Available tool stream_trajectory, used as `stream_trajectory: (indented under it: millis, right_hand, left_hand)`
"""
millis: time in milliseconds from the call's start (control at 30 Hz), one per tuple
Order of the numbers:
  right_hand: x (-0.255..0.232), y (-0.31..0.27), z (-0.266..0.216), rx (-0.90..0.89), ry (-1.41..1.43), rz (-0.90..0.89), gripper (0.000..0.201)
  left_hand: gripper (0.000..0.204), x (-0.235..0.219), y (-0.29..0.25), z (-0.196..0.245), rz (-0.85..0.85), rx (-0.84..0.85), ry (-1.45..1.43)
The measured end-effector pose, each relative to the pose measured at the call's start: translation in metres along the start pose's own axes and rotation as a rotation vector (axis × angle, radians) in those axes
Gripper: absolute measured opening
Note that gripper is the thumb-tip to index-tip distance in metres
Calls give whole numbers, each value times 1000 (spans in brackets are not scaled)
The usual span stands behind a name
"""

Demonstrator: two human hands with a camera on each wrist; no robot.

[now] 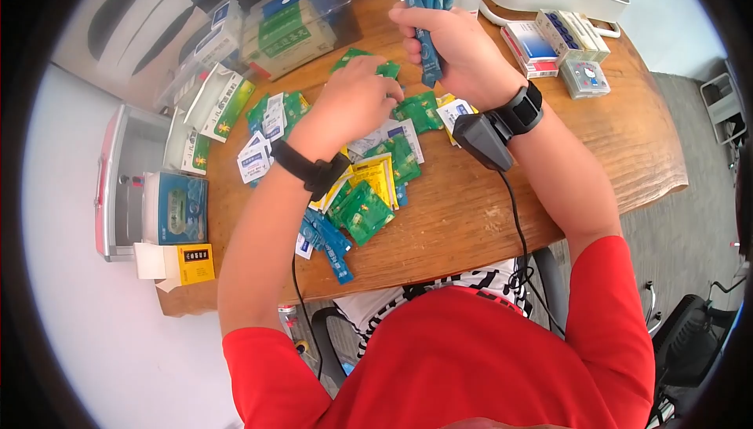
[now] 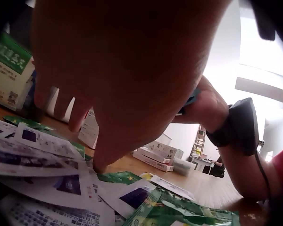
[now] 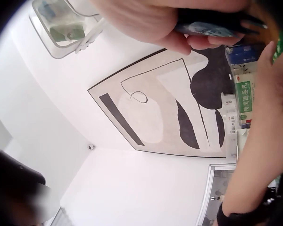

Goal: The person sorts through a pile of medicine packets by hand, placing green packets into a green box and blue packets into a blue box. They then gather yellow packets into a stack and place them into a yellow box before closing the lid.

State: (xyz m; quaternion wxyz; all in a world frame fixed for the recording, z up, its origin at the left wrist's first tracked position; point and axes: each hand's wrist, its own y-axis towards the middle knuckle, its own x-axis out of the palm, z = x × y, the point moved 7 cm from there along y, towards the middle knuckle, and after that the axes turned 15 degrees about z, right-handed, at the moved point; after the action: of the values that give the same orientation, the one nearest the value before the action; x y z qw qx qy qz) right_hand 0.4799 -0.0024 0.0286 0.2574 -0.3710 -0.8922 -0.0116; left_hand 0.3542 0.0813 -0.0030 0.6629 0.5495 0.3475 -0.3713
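My right hand (image 1: 463, 45) is raised above the far part of the table and grips a bundle of slim blue stick sachets (image 1: 428, 59), their ends fanned out above the fist. My left hand (image 1: 353, 103) hovers palm down over the heap of sachets, its fingers pointing down and apart. In the left wrist view one fingertip (image 2: 100, 165) comes right down at the white sachets (image 2: 75, 188). Around it lie green sachets (image 1: 365, 213), a yellow sachet (image 1: 375, 179) and more blue stick sachets (image 1: 329, 245) toward the near edge.
Opened cartons (image 1: 220, 103) and a blue box (image 1: 180, 208) line the left side, with a yellow box (image 1: 194, 263) in front. A clear bin (image 1: 345, 17) holding boxes stands behind. Medicine boxes (image 1: 532, 46) sit at the right. A cable (image 1: 514, 217) hangs from my right wrist.
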Motion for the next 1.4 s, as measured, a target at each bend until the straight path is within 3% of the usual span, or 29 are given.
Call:
stream_trajectory:
  millis: [100,300,567,800,867,1000,1067,1100,1167,1200,1267,1400]
  right_hand:
    - [-1,1,-1,7,3,-1,12]
    - [3,2,3,45,91,-27,21]
    - [4,2,7,56,96,-54,23]
    - [7,0,10,78,53,-73,23]
    - [7,-2,9,81,45,-77,23]
    - [9,-6,7,88,43,-75,22]
    - [9,-6,8,83,42,-71,22]
    - [8,-4,9,81,28,-76,21]
    - [8,-4,10,77,17,-83,21]
    - [7,-4,12,85,9,-61,20]
    - [6,-4,14,92,-2,-43,20]
    - [7,-2,25,98,-35,-26,21]
  left_hand:
    - [17,0,-4,0,-25,-46,111]
    - [35,-20,-6,-2,24,-109,271]
    - [41,-20,-5,-17,-255,-285,498]
    - [35,-13,-9,-23,-357,-288,550]
    - [31,-15,-7,-20,-270,-258,590]
    - [27,-21,-3,-22,-257,-294,560]
    - [27,-31,-2,-26,-270,-484,373]
    - [27,-33,-4,-30,-271,-484,374]
    - [27,-44,-3,-37,-26,-484,88]
    - [27,-41,-7,-46,-26,-485,90]
    - [33,-56,-3,-46,251,-355,-109]
    - [34,-63,-5,-38,285,-492,-265]
